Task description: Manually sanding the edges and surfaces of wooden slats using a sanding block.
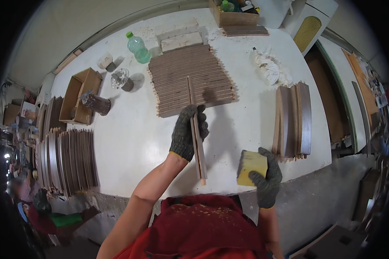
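My left hand (188, 131), in a dark grey knit glove with a yellow cuff, is closed around a narrow wooden slat (197, 149). The slat stands nearly lengthwise to me, its light peg-like end toward my body. My right hand (269, 179), gloved alike, grips a yellow sanding sponge (253, 167) with a dark, worn side, apart from the slat near the table's front edge. Beyond my left hand lies a broad stack of brown slats (190, 77) with pale tenon ends; the held slat's far end overlaps it in view.
The white table (129, 159) bears upright slats (69, 159) at left and more slats (293, 121) at right. Farther back are a cardboard box (80, 93), a dark jar (96, 102), a foil-topped cup (122, 80), a green bottle (138, 47), pale blocks (181, 42) and a crumpled white cloth (269, 67).
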A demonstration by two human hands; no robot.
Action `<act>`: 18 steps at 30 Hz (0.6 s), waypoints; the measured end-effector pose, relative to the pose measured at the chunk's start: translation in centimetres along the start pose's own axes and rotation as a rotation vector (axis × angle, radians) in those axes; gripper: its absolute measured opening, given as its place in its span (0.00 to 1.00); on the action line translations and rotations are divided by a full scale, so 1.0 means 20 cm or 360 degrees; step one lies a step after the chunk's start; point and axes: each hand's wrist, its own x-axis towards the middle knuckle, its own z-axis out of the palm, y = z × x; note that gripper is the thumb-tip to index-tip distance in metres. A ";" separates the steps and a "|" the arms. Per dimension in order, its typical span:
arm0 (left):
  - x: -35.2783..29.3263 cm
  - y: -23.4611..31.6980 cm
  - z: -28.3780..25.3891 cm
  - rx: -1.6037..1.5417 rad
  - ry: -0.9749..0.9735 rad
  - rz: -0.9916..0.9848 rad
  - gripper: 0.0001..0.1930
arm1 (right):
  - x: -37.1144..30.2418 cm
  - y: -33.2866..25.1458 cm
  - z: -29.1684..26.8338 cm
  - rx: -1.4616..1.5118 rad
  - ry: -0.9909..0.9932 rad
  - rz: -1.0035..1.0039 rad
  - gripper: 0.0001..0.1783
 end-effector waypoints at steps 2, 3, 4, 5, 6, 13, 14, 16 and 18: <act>0.03 -0.02 0.02 -0.0031 -0.0027 -0.0046 0.20 | -0.01 -0.07 0.03 -0.0520 -0.0164 -0.0525 0.35; 0.04 -0.02 0.02 -0.0050 -0.0060 -0.0079 0.19 | 0.00 -0.14 0.07 -0.0707 -0.0258 -0.0759 0.35; 0.04 -0.04 0.01 -0.0055 -0.0078 -0.0089 0.19 | -0.01 -0.19 0.10 -0.0712 -0.0258 -0.0753 0.35; 0.04 -0.05 0.01 -0.0057 -0.0076 -0.0094 0.19 | -0.01 -0.24 0.13 -0.0823 -0.0333 -0.0840 0.35; 0.04 -0.07 0.01 -0.0085 -0.0069 -0.0129 0.18 | -0.01 -0.26 0.15 -0.0940 -0.0400 -0.0925 0.34; 0.02 -0.09 0.02 -0.0442 -0.0448 -0.0224 0.22 | -0.03 -0.22 0.18 -0.1113 -0.0588 -0.0869 0.33; 0.02 -0.08 0.03 -0.0444 -0.0445 -0.0224 0.22 | -0.03 -0.21 0.17 -0.1114 -0.0592 -0.0868 0.33; 0.02 -0.07 0.05 -0.0587 -0.0534 -0.0161 0.28 | -0.04 -0.20 0.14 -0.1266 -0.0604 -0.0843 0.31; 0.05 -0.04 0.04 -0.0747 -0.0654 -0.0226 0.29 | -0.03 -0.13 0.09 -0.1385 -0.0592 -0.0843 0.30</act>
